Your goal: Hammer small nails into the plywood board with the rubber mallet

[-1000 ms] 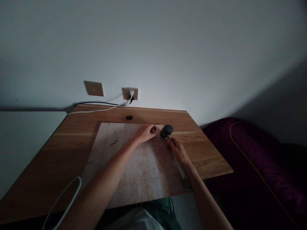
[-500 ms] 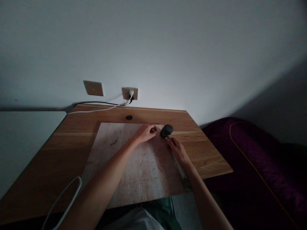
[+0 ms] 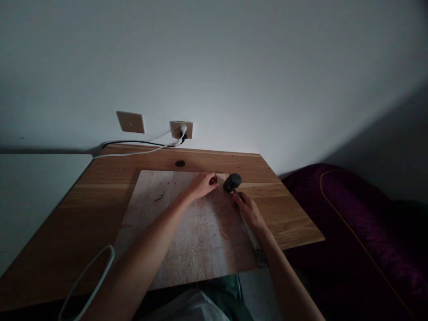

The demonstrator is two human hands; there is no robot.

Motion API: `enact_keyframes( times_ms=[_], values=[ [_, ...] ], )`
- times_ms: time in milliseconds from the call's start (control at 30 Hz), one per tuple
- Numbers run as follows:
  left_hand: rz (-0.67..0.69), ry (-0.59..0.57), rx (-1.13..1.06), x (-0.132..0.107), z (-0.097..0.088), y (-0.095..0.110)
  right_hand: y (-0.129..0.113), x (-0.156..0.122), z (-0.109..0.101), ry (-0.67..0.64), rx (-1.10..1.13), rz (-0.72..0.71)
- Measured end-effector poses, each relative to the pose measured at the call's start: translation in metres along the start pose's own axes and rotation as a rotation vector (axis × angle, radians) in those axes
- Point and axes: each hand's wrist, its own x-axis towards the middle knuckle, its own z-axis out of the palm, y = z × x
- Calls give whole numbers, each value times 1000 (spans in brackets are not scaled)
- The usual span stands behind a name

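Observation:
My right hand (image 3: 249, 209) is wrapped round the handle of a black-headed mallet (image 3: 232, 182), near its head. The mallet's head is over the board's far right corner, and its handle runs back under my right forearm. Just left of it, my left hand (image 3: 203, 184) rests by the far edge of the pale wooden board (image 3: 190, 240). Its thumb and fingers are pinched together, with whatever they hold too small to make out. Some small thin pieces that look like nails (image 3: 159, 197) lie loose on the board's left part. Behind them is a row of several small dark dots.
The board lies on a wooden desk (image 3: 294, 218) against the wall. A wall socket (image 3: 181, 129) with white and black cables is behind it, and a blank wall plate (image 3: 130, 122) to its left. A white cable loop (image 3: 109, 263) is at front left. Purple fabric (image 3: 347, 200) stands at right.

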Motion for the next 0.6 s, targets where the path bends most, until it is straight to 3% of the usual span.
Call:
enact_keyframes(
  times_ms=[600],
  values=[
    [10, 27, 4, 1, 2, -4, 1, 1, -2, -21, 6, 21]
  ],
)
